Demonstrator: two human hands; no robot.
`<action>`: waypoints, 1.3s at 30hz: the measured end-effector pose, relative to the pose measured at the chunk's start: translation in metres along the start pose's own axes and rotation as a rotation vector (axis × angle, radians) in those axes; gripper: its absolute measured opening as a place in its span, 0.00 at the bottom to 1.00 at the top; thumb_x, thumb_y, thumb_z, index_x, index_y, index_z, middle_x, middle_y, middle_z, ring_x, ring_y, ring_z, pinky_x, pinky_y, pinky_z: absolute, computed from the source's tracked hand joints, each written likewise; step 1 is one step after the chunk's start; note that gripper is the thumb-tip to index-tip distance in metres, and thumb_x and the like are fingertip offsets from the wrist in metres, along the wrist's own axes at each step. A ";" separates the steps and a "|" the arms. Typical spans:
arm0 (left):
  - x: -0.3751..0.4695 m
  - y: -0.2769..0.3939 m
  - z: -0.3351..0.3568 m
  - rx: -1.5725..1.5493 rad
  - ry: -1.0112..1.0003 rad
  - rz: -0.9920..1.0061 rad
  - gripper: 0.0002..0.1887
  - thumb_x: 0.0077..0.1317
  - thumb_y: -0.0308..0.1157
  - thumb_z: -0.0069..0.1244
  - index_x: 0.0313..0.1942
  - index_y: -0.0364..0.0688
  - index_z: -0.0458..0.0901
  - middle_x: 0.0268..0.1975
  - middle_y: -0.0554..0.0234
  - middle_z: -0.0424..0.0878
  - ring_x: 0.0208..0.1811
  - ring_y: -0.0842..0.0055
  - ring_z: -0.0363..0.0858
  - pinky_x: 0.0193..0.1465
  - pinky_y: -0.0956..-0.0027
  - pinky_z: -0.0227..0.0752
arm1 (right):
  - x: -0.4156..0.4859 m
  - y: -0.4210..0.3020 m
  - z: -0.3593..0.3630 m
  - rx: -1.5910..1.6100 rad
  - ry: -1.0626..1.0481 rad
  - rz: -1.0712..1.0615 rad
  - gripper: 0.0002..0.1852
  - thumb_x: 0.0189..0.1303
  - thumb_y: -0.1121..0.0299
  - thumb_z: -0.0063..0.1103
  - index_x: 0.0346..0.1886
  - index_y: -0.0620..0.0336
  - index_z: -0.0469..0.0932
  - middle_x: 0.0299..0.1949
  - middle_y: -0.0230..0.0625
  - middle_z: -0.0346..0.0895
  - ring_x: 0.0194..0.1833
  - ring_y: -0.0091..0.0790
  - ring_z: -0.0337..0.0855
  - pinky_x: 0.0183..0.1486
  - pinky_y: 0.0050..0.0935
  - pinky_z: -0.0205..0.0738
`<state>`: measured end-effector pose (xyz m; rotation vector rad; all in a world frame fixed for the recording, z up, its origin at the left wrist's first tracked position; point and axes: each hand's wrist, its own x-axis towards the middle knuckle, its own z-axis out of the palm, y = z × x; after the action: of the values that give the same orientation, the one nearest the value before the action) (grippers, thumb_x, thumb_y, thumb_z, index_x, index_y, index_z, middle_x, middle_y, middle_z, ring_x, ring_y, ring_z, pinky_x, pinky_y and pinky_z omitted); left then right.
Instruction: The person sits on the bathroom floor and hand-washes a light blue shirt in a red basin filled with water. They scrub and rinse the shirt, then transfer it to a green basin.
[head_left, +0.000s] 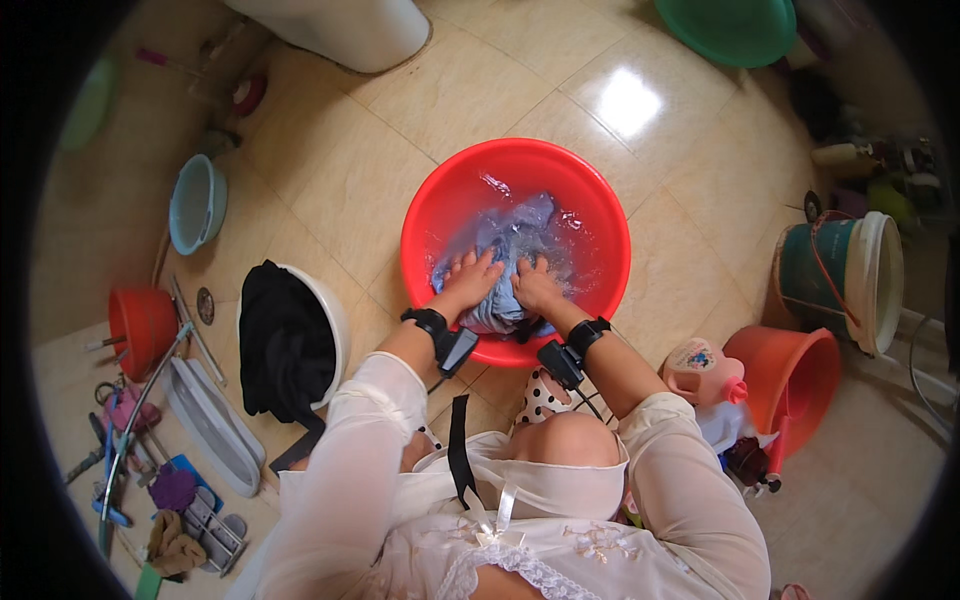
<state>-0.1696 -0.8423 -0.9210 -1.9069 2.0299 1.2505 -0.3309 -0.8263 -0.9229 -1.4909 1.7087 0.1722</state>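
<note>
A red plastic basin (517, 150) of water stands on the tiled floor in front of me. In it lies a wet, crumpled light-blue cloth garment (501, 304), partly under water. My left hand (472, 281) rests palm down on the garment's left part, fingers spread. Beside it, my right hand (536, 286) presses on the right part, with its fingers apart and the tips partly in the water. Neither hand visibly grips a fold. Both wrists wear black straps with small box-like devices.
To my left, a white basin (337, 330) holds black cloth (281, 345). A pink detergent bottle (701, 371) stands by an orange bucket (814, 382) on my right. A paint bucket (885, 285) lies farther right. A light-blue basin (199, 206) leans at the left wall.
</note>
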 end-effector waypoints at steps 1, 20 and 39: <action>0.001 -0.004 -0.008 0.000 -0.067 0.049 0.32 0.68 0.55 0.35 0.65 0.46 0.62 0.68 0.40 0.56 0.70 0.44 0.49 0.70 0.52 0.47 | -0.002 0.002 -0.005 0.038 -0.014 -0.061 0.27 0.64 0.50 0.43 0.61 0.57 0.65 0.59 0.67 0.62 0.58 0.65 0.67 0.60 0.50 0.63; -0.139 0.001 -0.192 -0.524 -0.203 0.182 0.22 0.62 0.30 0.50 0.58 0.43 0.72 0.52 0.65 0.77 0.48 0.78 0.77 0.44 0.70 0.72 | -0.210 -0.086 -0.225 0.361 0.169 -0.246 0.25 0.65 0.55 0.53 0.58 0.62 0.71 0.50 0.44 0.77 0.48 0.36 0.77 0.46 0.33 0.75; -0.043 0.036 -0.114 0.218 -0.505 0.499 0.61 0.43 0.56 0.65 0.71 0.50 0.42 0.71 0.31 0.36 0.73 0.42 0.36 0.71 0.56 0.44 | -0.109 0.000 -0.364 0.485 0.136 0.094 0.30 0.66 0.58 0.51 0.65 0.65 0.59 0.62 0.48 0.63 0.59 0.50 0.70 0.54 0.52 0.72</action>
<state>-0.1395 -0.8807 -0.8037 -0.8906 2.2809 1.3491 -0.5160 -0.9607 -0.6196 -1.0821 1.7695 -0.2842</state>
